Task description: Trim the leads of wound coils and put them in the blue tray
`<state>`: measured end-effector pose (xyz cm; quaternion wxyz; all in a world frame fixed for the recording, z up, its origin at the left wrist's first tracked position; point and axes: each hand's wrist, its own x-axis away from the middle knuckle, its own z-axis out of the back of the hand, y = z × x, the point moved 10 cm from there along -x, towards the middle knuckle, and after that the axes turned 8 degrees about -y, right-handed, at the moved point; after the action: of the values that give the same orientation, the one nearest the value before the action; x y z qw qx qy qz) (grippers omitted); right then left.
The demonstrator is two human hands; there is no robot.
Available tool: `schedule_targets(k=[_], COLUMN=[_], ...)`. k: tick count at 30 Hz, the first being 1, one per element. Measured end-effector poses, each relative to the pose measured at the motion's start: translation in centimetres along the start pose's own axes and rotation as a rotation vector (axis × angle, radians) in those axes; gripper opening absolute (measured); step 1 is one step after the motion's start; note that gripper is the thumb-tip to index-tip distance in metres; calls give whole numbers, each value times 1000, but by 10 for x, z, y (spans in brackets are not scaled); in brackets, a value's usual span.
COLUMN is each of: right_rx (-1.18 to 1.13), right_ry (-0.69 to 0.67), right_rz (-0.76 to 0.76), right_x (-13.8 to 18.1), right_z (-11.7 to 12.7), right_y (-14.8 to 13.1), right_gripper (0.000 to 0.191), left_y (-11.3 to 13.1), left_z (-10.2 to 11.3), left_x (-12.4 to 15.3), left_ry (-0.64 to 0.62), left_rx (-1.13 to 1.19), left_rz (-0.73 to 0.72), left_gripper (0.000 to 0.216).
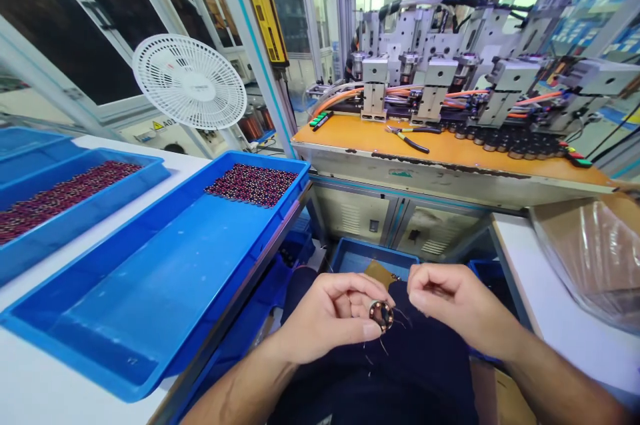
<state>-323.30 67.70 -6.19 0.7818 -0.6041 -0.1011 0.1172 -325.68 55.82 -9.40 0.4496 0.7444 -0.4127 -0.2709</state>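
My left hand [345, 311] is closed on a small round motor stator [381, 316], pinched between thumb and fingers above my lap. Copper-coloured windings ring its open centre, and several thin wire ends trail from it. Just to the right, my right hand [445, 298] is curled with thumb and fingers pressed together. Whatever its fingertips may hold, perhaps a wire end, is too small to make out. A short gap separates this hand from the stator.
On the left, a long blue tray [150, 298] holds many small wound parts at its far end; another blue tray [90, 211] sits beyond. Pliers [410, 139] and dark cylindrical parts [515, 141] lie on the orange bench before the machine. A white fan [193, 81] stands at the back left.
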Motion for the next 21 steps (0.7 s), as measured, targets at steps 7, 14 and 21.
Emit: schedule_targets(k=[7, 14, 21], right_rx=[40, 74, 45], right_ry=[-235, 21, 77], right_rz=[246, 248, 49], right_x=[-22, -23, -5], right_z=[-19, -10, -4], right_y=[-38, -39, -26], right_gripper=[20, 22, 24], left_y=[-12, -5, 23], left_z=[-13, -3, -6], left_x=[-4, 3, 4], left_ry=[-73, 3, -38], left_rx=[-14, 32, -39], left_rz=[136, 31, -247], left_gripper=[28, 30, 33])
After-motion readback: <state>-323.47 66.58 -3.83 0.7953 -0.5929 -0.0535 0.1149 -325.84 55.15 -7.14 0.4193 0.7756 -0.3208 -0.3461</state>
